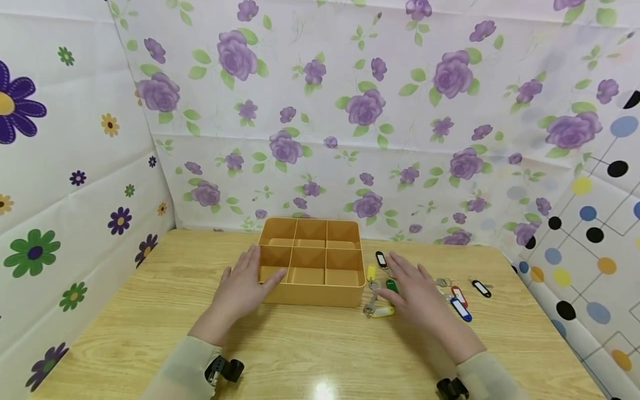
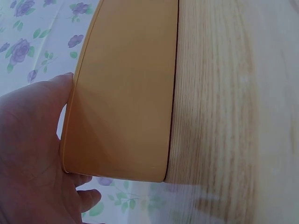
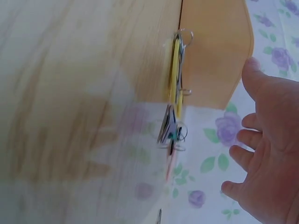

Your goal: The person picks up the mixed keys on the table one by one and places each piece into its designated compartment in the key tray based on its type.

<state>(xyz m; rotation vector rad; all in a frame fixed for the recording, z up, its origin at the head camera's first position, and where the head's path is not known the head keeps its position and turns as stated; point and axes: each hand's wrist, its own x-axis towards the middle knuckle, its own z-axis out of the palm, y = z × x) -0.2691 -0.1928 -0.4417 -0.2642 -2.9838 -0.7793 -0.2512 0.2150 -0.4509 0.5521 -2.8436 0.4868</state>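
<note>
An orange-yellow box (image 1: 313, 295) with six compartments stands on the table; no contents show in them. My left hand (image 1: 240, 289) rests at its front left corner, thumb along the front rim and fingers extended by the left side. To the right of the box, my right hand (image 1: 422, 297) hovers over keys with coloured tags, fingers spread and holding nothing. Around it lie a black tag (image 1: 381, 259), a yellow tag (image 1: 371, 271), a green tag (image 1: 392, 286), another yellow tag (image 1: 383, 312), a red tag (image 1: 459, 297) and a blue tag (image 1: 461, 309). The hand hides part of the pile.
Another black tag (image 1: 481, 288) with a key lies farther right, apart from the rest. The wooden table (image 1: 300, 344) ends against a flowered backdrop (image 1: 320, 111) behind, with patterned sheets at both sides.
</note>
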